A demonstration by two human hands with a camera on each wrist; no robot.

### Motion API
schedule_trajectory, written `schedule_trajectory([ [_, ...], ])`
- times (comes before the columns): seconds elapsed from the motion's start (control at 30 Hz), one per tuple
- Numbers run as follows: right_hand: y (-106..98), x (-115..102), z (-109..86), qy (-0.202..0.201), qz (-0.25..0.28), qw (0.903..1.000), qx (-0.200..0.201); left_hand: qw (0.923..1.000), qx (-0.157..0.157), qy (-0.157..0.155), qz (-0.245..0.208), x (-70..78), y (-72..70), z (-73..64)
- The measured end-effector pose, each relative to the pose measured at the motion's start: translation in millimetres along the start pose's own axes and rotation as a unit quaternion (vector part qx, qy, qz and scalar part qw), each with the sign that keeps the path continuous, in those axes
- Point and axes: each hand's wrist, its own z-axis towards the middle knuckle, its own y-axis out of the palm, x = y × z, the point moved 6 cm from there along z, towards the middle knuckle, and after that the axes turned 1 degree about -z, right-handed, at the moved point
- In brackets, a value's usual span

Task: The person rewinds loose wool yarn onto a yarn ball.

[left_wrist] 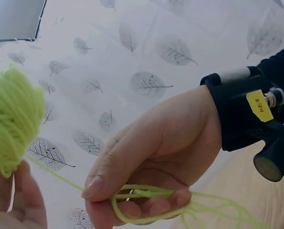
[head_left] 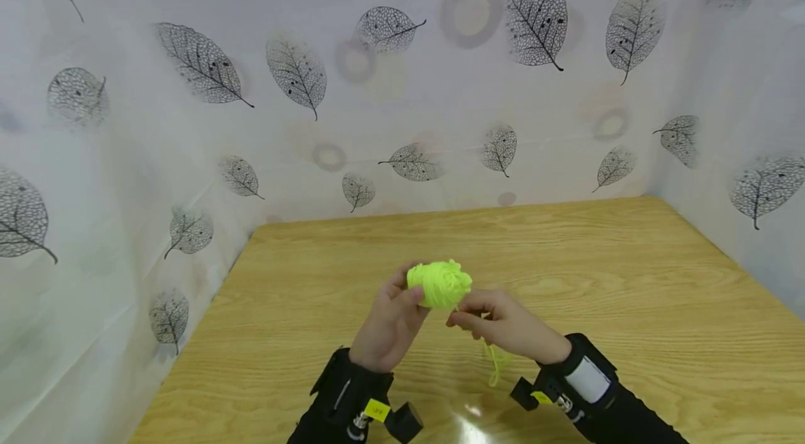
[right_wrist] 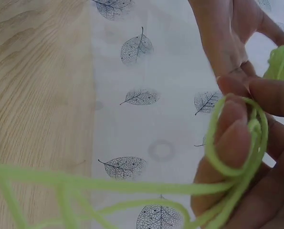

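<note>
A neon yellow ball of yarn is held up over the table by my left hand, thumb on its near side. Just to its right, my right hand pinches the strand between thumb and forefinger. In the left wrist view a taut strand runs from the ball to that pinch. Loose loops of yarn lie around the curled fingers of the right hand, as the right wrist view shows. A slack tail of yarn hangs below the right hand.
The wooden table spreads beneath both hands. A pale curtain printed with dark leaves stands behind it and along both sides. Each wrist wears a black strap with a small camera.
</note>
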Motion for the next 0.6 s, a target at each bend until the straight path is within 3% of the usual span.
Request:
schedule_trajectory([
  [0.13, 2.0, -5.3, 0.4, -0.02, -0.038, 0.9991, 0.001, 0.9984, 0.05, 0.014, -0.022, -0.7, -4.3, 0.6],
  [0.33, 4.9, -9.8, -0.4, -0.031, -0.071, 0.997, -0.01, 0.9913, 0.099, 0.049, -0.071, 2.0, -8.2, 0.9],
  [0.6, 11.9, -18.0, -3.8, -0.05, -0.047, 0.9959, -0.06, 0.9712, 0.214, 0.093, -0.05, 10.5, -20.5, -0.3],
])
